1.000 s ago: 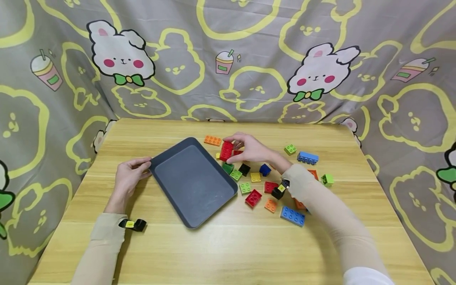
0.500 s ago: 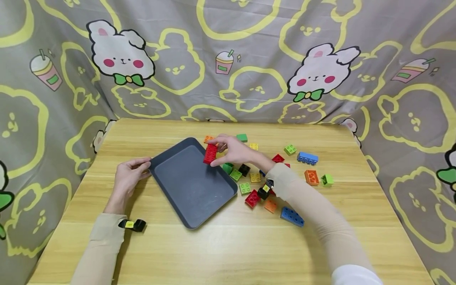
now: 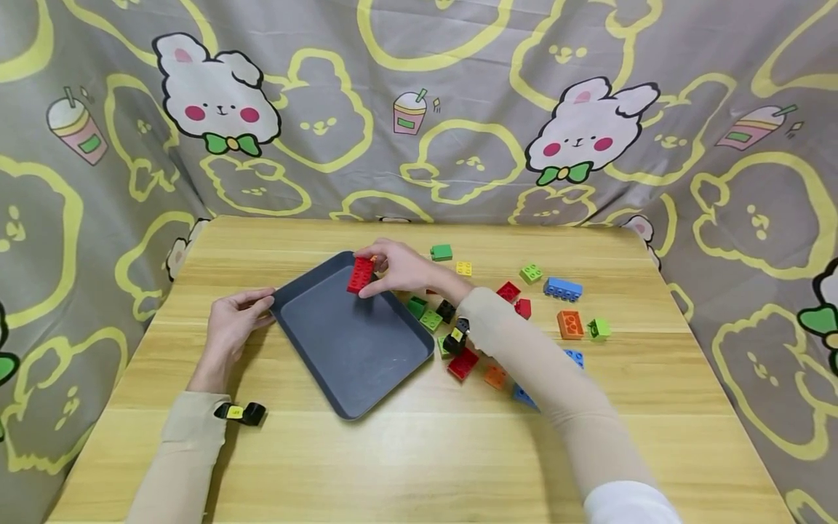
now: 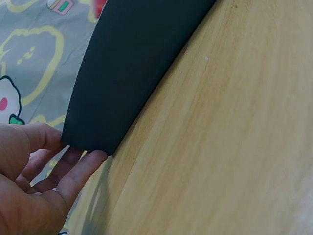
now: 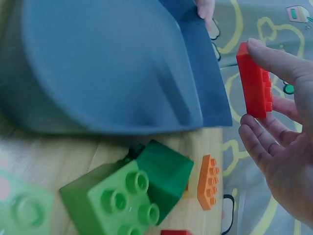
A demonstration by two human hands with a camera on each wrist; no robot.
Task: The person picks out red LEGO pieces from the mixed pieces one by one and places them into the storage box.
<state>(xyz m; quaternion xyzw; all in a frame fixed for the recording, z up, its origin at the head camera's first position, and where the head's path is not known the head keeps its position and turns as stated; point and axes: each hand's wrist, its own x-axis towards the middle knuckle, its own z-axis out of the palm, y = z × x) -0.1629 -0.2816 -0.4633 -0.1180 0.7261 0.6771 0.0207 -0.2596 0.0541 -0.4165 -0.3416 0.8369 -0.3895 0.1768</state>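
Between the thumb and fingers of my right hand (image 3: 401, 266) is a red toy building brick (image 3: 361, 276), held above the far part of a dark grey tray (image 3: 353, 348). The right wrist view shows the brick (image 5: 251, 82) gripped at its two ends, with its studs turned toward the palm. My left hand (image 3: 230, 322) pinches the tray's left corner; in the left wrist view the thumb lies at the rim and the fingertips (image 4: 97, 155) at the lower edge. The bare inside of the tray faces up.
Loose bricks lie right of the tray, including dark green (image 3: 417, 307), light green (image 3: 431, 319), orange (image 3: 571, 324) and blue (image 3: 563, 289) ones. A green brick (image 3: 441, 252) lies near the table's back edge. A patterned curtain (image 3: 458, 109) hangs behind and beside the wooden table (image 3: 419, 466).
My right hand has carried the red brick leftward from the pile to over the tray. The left hand and tray have stayed in place.
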